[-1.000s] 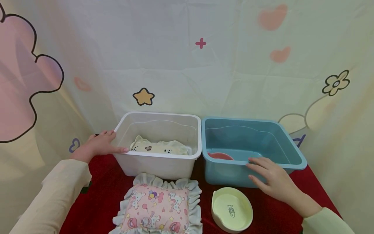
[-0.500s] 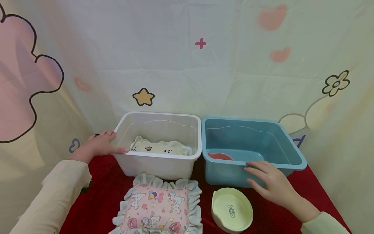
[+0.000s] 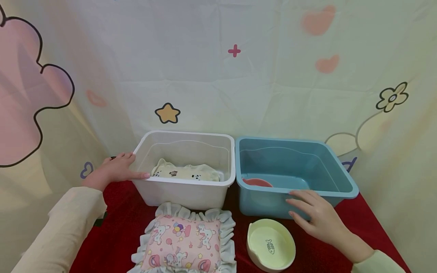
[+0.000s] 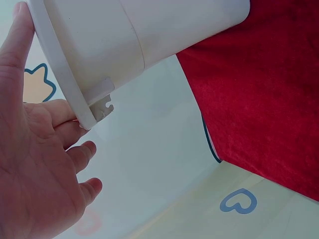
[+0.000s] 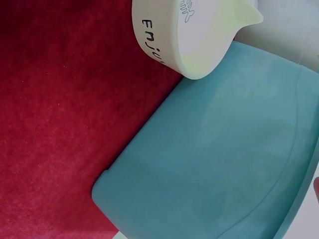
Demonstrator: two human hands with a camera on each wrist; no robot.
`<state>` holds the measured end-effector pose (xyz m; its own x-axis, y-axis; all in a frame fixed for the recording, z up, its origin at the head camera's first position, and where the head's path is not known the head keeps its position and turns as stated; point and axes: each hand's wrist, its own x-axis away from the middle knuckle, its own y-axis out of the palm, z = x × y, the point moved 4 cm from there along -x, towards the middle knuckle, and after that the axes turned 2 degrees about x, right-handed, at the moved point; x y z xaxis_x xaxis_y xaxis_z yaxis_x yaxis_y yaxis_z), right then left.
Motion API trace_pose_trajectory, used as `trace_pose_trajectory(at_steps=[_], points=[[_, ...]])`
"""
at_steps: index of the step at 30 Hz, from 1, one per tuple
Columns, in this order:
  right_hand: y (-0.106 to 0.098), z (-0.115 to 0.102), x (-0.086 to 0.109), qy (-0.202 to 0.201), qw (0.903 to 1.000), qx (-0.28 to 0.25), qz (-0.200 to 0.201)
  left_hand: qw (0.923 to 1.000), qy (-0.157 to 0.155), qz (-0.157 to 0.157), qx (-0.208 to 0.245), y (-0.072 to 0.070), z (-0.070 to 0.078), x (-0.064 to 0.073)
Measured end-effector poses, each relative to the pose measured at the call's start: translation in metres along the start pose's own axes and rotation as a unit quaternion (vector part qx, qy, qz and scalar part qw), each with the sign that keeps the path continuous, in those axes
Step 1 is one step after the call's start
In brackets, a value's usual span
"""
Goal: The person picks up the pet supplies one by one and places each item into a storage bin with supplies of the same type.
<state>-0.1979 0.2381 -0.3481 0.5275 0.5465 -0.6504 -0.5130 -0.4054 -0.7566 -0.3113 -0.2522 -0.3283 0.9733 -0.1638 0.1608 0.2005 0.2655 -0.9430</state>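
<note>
My left hand [image 3: 114,171] rests on the left end of a white plastic bin [image 3: 184,194], its thumb along the front rim. In the left wrist view the palm [image 4: 35,174] and loosely extended fingers lie at that rim. A cream cloth-like item with a frilled edge [image 3: 187,172] and small printed figures lies inside the bin. My right hand [image 3: 319,218] hovers by the front rim of a teal bin [image 3: 263,203], fingers apart and relaxed, holding nothing. Contact with the rim is unclear. A coral-red rounded thing [image 3: 257,182], partly hidden, lies in the teal bin.
A pink unicorn-print cushion [image 3: 184,242] with white ruffles lies before the white bin. Right of it stands a pale yellow bowl [image 3: 290,248] with a spout. Red cloth [image 3: 112,235] covers the table. A printed curtain [image 3: 205,57] hangs close behind the bins.
My right hand has shifted slightly down along the teal bin's front, its fingertips a little lower. The left hand and the objects have not moved.
</note>
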Motion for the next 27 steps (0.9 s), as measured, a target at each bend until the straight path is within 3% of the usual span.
trace_pose_trajectory(at_steps=[18,27], points=[[0.012,-0.005,0.009,-0.016,0.9995,-0.026,0.001,1.0000,-0.003,0.000,-0.006,0.000,0.000,0.000],[0.021,-0.003,0.017,0.003,0.9989,-0.033,-0.032,1.0000,-0.003,-0.002,-0.007,0.000,0.000,0.000]])
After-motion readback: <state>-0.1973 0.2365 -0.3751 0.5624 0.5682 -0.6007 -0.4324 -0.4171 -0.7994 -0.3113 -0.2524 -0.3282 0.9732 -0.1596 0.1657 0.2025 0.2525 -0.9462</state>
